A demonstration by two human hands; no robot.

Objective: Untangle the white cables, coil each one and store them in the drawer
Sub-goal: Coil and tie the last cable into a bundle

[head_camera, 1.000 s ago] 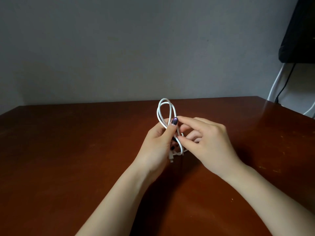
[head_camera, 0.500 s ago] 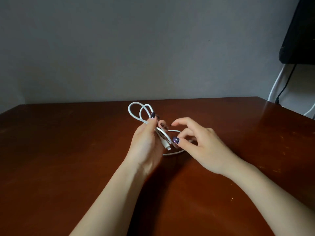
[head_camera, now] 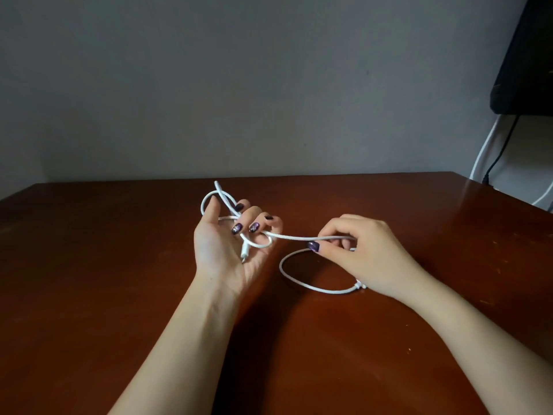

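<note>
A thin white cable (head_camera: 294, 236) stretches between both hands above the brown wooden table (head_camera: 119, 265). My left hand (head_camera: 230, 247) is turned palm up, fingers curled round small loops of the cable, with a plug end lying in the palm. My right hand (head_camera: 362, 253) pinches the strand between thumb and fingers. From under that hand a wide loop of the cable (head_camera: 302, 283) lies on the table. No drawer is in view.
A grey wall stands behind the table's far edge. A black object (head_camera: 526, 55) hangs at the upper right, with white and black cords (head_camera: 484, 151) dropping from it beside the table's right corner.
The hands have moved apart. My left hand turned palm up, the coil has come undone, and my right hand has drawn a strand to the right, leaving a loop on the table.
</note>
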